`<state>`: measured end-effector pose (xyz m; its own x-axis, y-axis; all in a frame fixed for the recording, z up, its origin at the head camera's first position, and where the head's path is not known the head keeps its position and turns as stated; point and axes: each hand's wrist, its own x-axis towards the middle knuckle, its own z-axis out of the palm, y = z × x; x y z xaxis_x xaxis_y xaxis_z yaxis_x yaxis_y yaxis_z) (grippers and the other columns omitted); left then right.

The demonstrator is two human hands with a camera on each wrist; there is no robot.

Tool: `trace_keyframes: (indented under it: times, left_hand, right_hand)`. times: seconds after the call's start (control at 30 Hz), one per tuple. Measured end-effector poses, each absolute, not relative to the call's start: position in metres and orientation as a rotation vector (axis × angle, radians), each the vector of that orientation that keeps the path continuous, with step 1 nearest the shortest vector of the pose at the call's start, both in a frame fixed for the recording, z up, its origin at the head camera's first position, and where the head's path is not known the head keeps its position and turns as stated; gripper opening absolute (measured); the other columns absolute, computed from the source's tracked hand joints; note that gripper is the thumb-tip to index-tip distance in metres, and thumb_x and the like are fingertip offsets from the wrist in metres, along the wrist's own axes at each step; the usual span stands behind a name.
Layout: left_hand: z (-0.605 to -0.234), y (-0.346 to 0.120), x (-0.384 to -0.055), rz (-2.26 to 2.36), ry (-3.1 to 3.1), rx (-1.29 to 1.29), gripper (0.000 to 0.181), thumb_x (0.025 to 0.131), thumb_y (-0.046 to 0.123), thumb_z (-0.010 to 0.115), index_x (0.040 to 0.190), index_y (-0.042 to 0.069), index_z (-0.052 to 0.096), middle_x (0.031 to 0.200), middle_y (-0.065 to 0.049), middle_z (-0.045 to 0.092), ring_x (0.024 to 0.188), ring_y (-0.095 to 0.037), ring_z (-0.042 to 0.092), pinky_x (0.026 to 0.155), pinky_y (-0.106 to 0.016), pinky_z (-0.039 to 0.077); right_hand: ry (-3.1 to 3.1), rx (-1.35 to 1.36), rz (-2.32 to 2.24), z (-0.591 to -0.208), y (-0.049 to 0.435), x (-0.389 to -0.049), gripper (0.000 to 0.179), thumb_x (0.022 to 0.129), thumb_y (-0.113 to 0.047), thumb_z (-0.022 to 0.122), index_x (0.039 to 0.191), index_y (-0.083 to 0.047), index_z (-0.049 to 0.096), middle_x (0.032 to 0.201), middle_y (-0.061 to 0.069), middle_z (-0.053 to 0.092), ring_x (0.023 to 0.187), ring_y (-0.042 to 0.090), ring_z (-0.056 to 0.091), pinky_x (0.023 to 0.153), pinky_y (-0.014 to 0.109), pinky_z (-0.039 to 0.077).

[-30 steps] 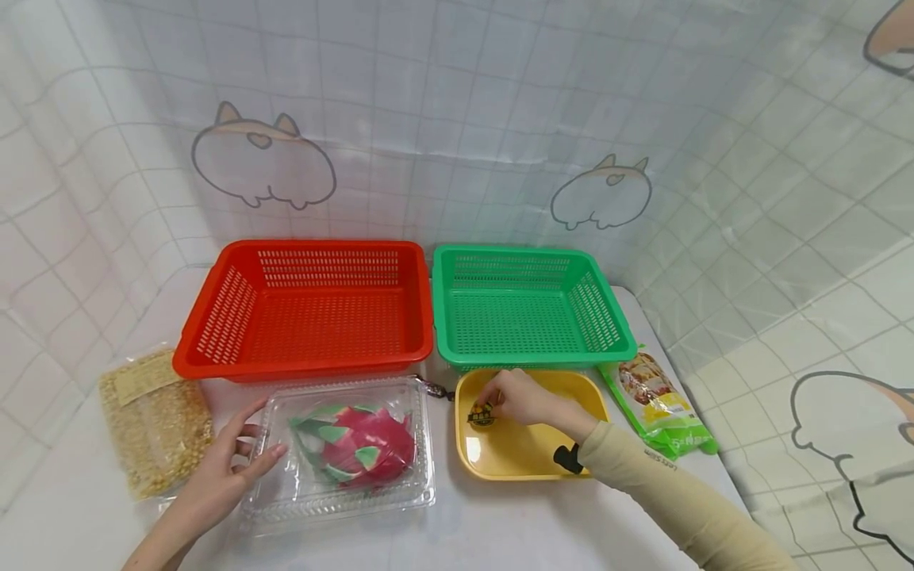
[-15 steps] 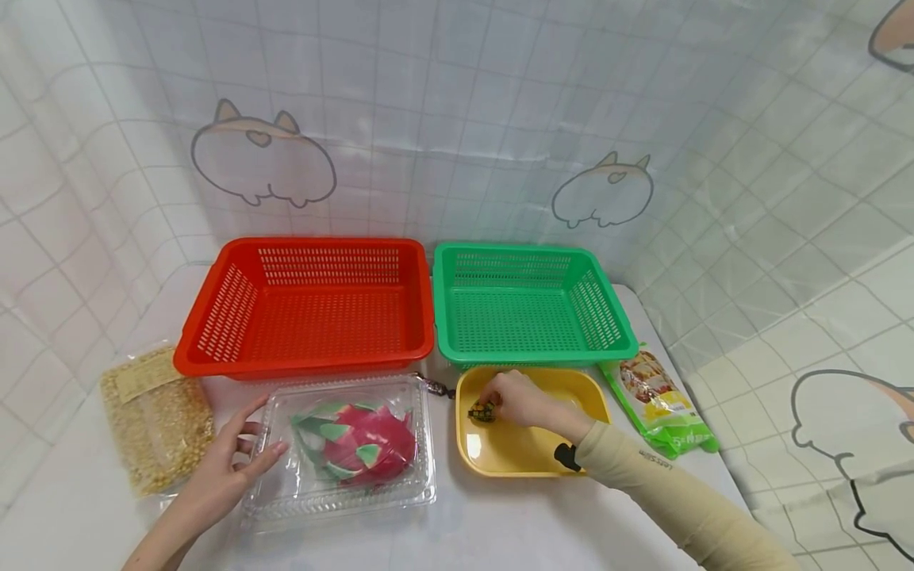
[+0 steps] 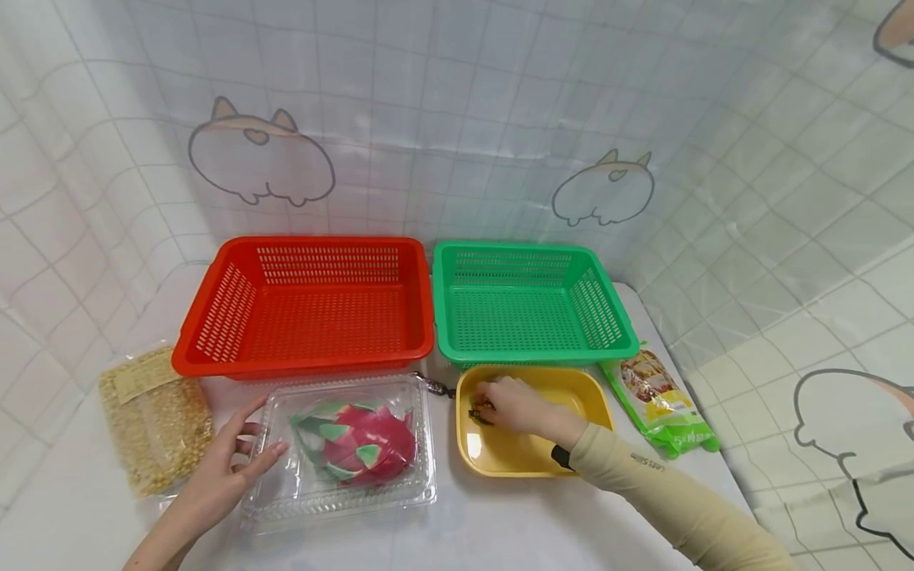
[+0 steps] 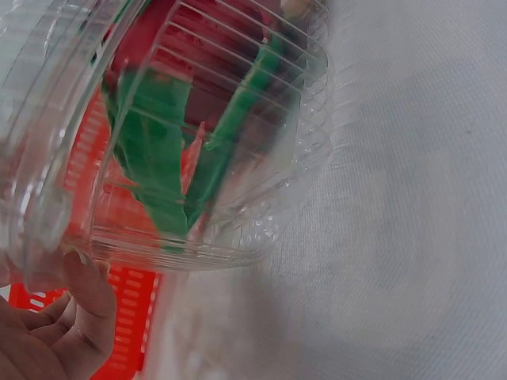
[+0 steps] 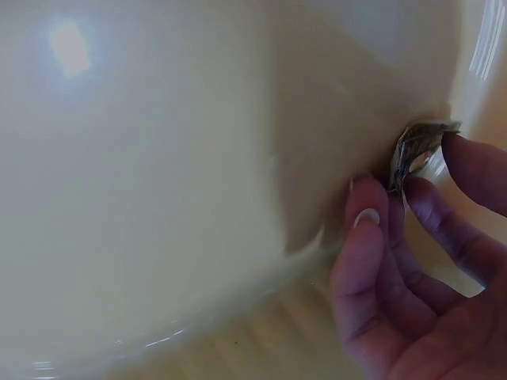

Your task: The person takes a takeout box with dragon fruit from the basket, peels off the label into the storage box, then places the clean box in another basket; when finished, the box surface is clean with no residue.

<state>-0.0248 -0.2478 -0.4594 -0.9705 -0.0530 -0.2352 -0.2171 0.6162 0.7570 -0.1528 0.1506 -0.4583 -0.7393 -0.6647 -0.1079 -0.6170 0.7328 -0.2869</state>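
My right hand is inside the yellow plastic basin, at its left end. Thumb and finger pinch a dark sticker with gold print, creased and standing up from the basin wall in the right wrist view. In the head view the hand covers part of the sticker. My left hand lies with loosely spread fingers against the left edge of a clear clamshell box. Inside that box sits a pink dragon fruit with green scales. The left wrist view shows the fingertips right at the box's rim.
Behind stand a red basket and a green basket, side by side. A bag of yellow kernels lies at the left, and a green food packet at the right. A small dark wrapped item lies between box and basin.
The sticker lay flat with its print readable; now it is bunched up under my right fingers, which have shifted slightly. My left hand has stayed in place.
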Motion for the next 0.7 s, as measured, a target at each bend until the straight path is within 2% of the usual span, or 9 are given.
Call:
trace_keyframes:
  times: [0.23, 0.43, 0.7]
  left_hand:
    - [-0.4593, -0.2474, -0.0239, 1.290, 2.653, -0.216, 0.085, 0.096, 0.035, 0.066, 0.159, 0.010, 0.016, 0.128, -0.024, 0.042, 0.102, -0.028, 0.045, 0.070, -0.029, 0.046]
    - [-0.4602, -0.2476, -0.0225, 1.308, 2.673, -0.202, 0.083, 0.095, 0.032, 0.067, 0.159, 0.009, 0.018, 0.127, -0.023, 0.044, 0.099, -0.026, 0.046, 0.068, -0.025, 0.046]
    - [-0.4600, -0.2474, -0.0222, 1.311, 2.670, -0.204, 0.083, 0.095, 0.032, 0.067, 0.159, 0.010, 0.018, 0.127, -0.024, 0.044, 0.099, -0.026, 0.045, 0.068, -0.026, 0.045]
  right_hand:
    - [2.760, -1.023, -0.211, -0.4631, 0.1471, -0.1476, 0.019, 0.094, -0.024, 0.070, 0.094, -0.012, 0.055, 0.077, 0.003, 0.051, 0.064, 0.021, 0.052, 0.054, 0.037, 0.043]
    - [2.751, -0.973, -0.161, -0.4640, 0.1471, -0.1489, 0.021, 0.095, -0.029, 0.068, 0.097, -0.014, 0.054, 0.080, 0.003, 0.055, 0.067, 0.023, 0.056, 0.056, 0.041, 0.046]
    - [2.686, -0.896, -0.230, -0.4578, 0.1520, -0.1538, 0.022, 0.092, -0.027, 0.072, 0.101, -0.013, 0.057, 0.081, 0.001, 0.060, 0.069, 0.020, 0.057, 0.061, 0.040, 0.049]
